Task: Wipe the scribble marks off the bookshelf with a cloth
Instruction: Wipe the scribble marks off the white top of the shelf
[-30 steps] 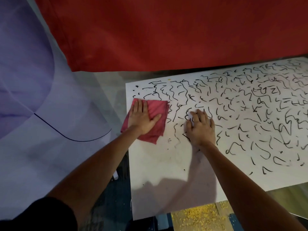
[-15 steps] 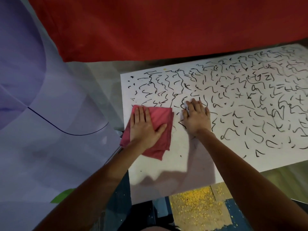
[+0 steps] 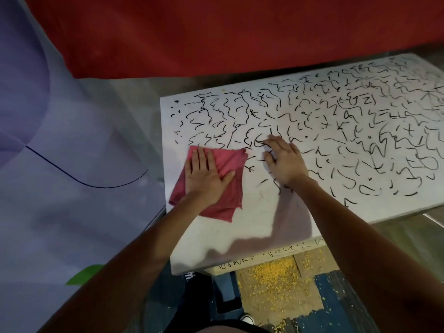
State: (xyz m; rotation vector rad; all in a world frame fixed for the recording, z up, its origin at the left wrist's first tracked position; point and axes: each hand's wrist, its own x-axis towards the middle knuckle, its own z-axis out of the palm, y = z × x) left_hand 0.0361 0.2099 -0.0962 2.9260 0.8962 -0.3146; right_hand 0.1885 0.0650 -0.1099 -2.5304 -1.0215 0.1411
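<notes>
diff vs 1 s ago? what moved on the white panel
The left hand, pressing flat on the folded red cloth, slid it a little toward the near edge of the white scribbled bookshelf panel. That uncovered black scribble marks beyond the cloth, unwiped. Nothing was grasped or let go. The right hand stayed flat on the panel beside the cloth, and most marks remain.

The left hand [image 3: 206, 179] has drawn the cloth [image 3: 236, 188] back toward the person (palm flat), uncovering scribble marks [image 3: 217, 141] just beyond its fingertips [image 3: 201, 157].
</notes>
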